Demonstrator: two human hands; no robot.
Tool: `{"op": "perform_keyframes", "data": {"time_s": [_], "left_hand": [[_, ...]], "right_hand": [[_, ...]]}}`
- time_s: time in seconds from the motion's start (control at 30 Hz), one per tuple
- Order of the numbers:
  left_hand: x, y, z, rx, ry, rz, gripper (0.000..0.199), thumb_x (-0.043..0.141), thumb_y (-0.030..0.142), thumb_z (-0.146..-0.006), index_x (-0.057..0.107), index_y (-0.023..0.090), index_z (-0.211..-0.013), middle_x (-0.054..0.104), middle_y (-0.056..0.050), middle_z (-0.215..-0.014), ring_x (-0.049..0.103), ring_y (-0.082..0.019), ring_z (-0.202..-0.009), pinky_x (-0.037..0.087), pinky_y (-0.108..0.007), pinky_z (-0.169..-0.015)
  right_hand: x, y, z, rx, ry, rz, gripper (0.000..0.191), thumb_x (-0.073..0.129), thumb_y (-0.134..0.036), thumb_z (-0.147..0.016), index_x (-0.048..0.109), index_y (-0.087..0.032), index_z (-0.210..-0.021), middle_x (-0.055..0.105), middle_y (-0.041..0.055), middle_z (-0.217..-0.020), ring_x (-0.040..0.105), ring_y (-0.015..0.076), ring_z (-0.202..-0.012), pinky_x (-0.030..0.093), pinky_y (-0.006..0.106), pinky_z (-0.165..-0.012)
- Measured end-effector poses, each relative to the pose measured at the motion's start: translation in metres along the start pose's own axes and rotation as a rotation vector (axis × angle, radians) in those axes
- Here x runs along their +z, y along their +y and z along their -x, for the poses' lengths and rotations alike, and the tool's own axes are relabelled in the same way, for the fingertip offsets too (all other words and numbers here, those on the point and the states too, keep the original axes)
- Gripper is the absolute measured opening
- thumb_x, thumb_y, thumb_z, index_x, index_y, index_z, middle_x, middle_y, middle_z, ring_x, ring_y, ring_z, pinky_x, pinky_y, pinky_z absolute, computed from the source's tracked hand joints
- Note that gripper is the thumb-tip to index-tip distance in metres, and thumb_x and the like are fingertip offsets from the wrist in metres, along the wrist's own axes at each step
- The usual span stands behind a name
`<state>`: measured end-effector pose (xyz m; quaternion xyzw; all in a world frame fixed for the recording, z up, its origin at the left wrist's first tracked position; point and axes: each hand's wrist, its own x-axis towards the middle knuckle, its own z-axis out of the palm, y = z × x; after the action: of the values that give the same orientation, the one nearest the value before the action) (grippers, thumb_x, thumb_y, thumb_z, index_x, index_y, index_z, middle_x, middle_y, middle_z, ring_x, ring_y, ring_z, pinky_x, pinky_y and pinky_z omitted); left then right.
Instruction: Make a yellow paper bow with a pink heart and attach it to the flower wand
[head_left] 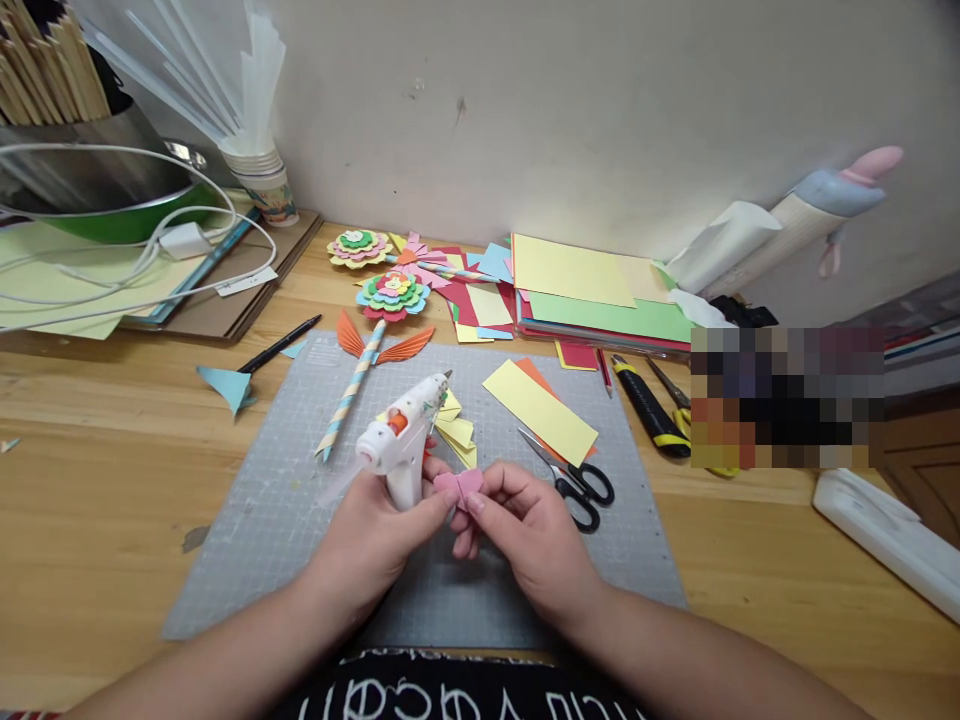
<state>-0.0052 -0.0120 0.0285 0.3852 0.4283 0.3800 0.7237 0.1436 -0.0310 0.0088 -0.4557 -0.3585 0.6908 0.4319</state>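
Observation:
My left hand [379, 530] is closed round the handle of a white hot glue gun [401, 430], its nozzle tilted up and away. The thumb of that hand also presses on a small pink paper piece [459, 483], cut with a rounded top edge. My right hand [529, 510] pinches the same piece from the other side, fingertips close to my left ones. Behind the glue gun lie folded yellow paper pieces [456, 432], partly hidden by it. Black-handled scissors [585, 497] rest on the mat just right of my right hand.
Under my hands is a grey cutting mat [262, 520]. A striped paper stick with a layered paper flower [394, 296] lies behind. Yellow strips [540, 410], a utility knife [651, 405] and a paper stack [600, 320] are to the right. A cup of glue sticks [268, 190] stands back left.

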Motion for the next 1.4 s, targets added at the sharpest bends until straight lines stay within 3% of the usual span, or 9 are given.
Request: {"op": "perform_keyframes", "data": {"time_s": [0.23,0.53,0.7,1.4], "left_hand": [[-0.004,-0.004,0.0,0.003,0.118,-0.158,0.014,0.066,0.028,-0.082,0.055,0.019,-0.085,0.058,0.006,-0.07,0.056,-0.01,-0.066,0.045,-0.024,-0.07],[-0.006,-0.009,0.005,-0.027,0.062,-0.198,0.017,0.063,0.033,-0.082,0.054,0.019,-0.077,0.058,0.004,-0.067,0.056,-0.013,-0.066,0.045,-0.027,-0.068],[-0.005,-0.01,0.006,-0.013,0.114,-0.264,0.015,0.064,0.031,-0.079,0.055,0.019,-0.079,0.056,0.004,-0.07,0.055,-0.014,-0.068,0.045,-0.029,-0.069],[-0.001,-0.005,0.008,-0.002,0.117,-0.231,0.017,0.065,0.027,-0.072,0.053,0.019,-0.081,0.057,0.003,-0.072,0.056,-0.014,-0.066,0.048,-0.029,-0.066]], "right_hand": [[0.003,-0.002,-0.001,0.013,0.029,0.061,0.03,0.07,-0.042,-0.076,0.056,-0.017,-0.069,0.064,-0.0025,-0.063,0.059,0.0083,-0.051,0.048,0.022,-0.052],[0.003,0.003,-0.002,0.036,-0.007,0.094,0.025,0.07,-0.037,-0.076,0.057,-0.016,-0.07,0.061,-0.0035,-0.062,0.056,0.0066,-0.048,0.046,0.021,-0.051],[0.004,0.004,0.0,0.042,-0.003,0.129,0.023,0.069,-0.032,-0.075,0.054,-0.017,-0.068,0.06,-0.0043,-0.06,0.054,0.0061,-0.046,0.045,0.02,-0.049],[0.005,0.007,0.003,0.04,-0.002,0.179,0.022,0.066,-0.032,-0.076,0.051,-0.019,-0.067,0.057,-0.0048,-0.057,0.052,0.0065,-0.044,0.044,0.02,-0.045]]}}
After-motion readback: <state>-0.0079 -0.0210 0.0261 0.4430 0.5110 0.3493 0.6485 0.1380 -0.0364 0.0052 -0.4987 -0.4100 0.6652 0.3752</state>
